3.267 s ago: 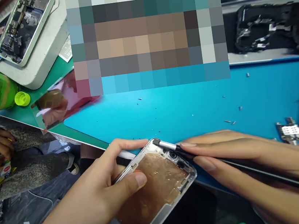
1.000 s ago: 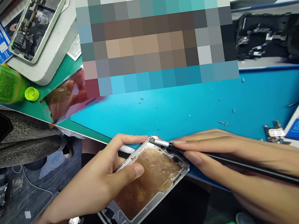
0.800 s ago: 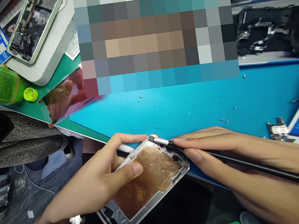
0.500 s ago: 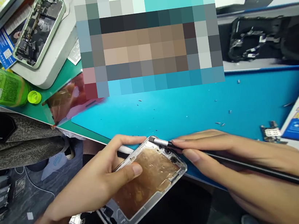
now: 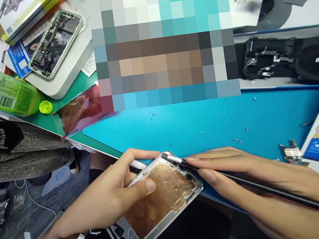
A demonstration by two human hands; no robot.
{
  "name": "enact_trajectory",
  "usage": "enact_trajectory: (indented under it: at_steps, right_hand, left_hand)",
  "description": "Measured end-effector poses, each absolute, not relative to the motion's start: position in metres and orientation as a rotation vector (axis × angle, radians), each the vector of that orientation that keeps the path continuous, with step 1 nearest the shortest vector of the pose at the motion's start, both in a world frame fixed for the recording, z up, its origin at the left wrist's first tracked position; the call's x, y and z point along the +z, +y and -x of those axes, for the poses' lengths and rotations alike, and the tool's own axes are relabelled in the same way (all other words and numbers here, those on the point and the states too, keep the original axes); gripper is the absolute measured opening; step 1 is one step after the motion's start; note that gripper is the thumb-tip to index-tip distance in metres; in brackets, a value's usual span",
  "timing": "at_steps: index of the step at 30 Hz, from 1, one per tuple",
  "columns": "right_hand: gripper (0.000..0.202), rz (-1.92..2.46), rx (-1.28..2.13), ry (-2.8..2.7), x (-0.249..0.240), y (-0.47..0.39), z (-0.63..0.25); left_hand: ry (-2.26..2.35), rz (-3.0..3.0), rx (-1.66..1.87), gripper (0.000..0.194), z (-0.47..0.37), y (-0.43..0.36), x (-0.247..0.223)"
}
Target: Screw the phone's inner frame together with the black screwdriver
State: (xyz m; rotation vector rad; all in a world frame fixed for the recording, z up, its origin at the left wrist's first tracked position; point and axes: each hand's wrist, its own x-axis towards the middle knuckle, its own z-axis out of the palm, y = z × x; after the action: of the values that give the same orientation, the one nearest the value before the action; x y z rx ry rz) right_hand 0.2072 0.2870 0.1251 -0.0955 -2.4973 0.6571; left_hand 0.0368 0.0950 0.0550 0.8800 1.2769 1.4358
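My left hand [image 5: 111,196] grips a silver phone frame [image 5: 159,229] by its far left edge, thumb on the coppery sheet [image 5: 161,197] inside and index finger along the rim. The frame is tilted, its far end by the blue mat. Between the thumb and fingers of my right hand [image 5: 261,176] is a slim black brush [image 5: 262,184] with a silver ferrule. Its dark tip meets the frame's far corner, near the camera openings. Whether the bristles press on the metal I cannot tell.
Small screws and bits lie on the blue mat [image 5: 200,118]. A little circuit board [image 5: 290,151] sits at its right. An opened phone [image 5: 55,43] rests on a white block [image 5: 55,88] at upper left, beside a green bottle [image 5: 5,89]. A tray of dark phone parts [image 5: 269,58] stands at upper right.
The whole view has shifted slightly, so the bench and the frame appear a little lower. Both hands keep their grips, and the brush tip stays at the same corner of the frame.
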Motion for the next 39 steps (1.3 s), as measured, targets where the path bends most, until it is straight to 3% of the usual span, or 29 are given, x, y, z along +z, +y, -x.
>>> enact_trajectory:
  at_steps: [21, 39]
  right_hand:
    - [0.028, 0.08, 0.696, -2.507, 0.1241, 0.2908, -0.2099]
    - [0.021, 0.058, 0.669, -2.492, 0.1258, 0.2883, -0.2049]
  left_hand:
    - [1.313, -0.902, 1.462, 0.056, -0.0368, 0.0947, 0.0583]
    - [1.287, -0.89, 1.473, 0.059, -0.0374, 0.0953, 0.0593]
